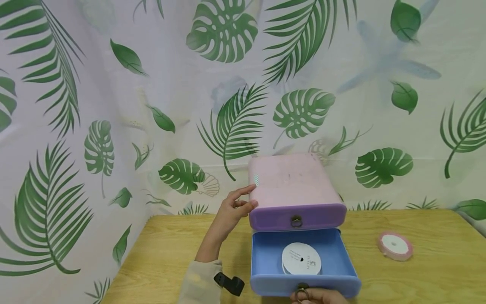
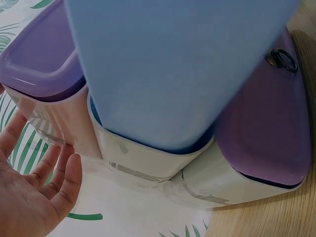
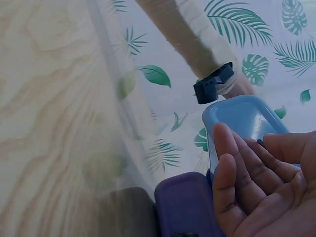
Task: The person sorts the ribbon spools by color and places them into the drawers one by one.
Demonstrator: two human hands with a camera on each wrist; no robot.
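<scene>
Shows apparent drawer sliding: pinches the ring pull with the right hand at the front edge of the extended blue drawer; rests the left hand, loosely spread, against the left edge of the pink unit. Contains, near the drawer's front edge, one white spool. Likely calls next for steady bracing.

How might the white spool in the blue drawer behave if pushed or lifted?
Lying face up, the white spool would probably slide rather than roll. Its round outline suggests it could roll on edge, though the blue drawer has walls that might stop it. Its flat face looks stiff, so it probably won't flop when lifted.
</scene>
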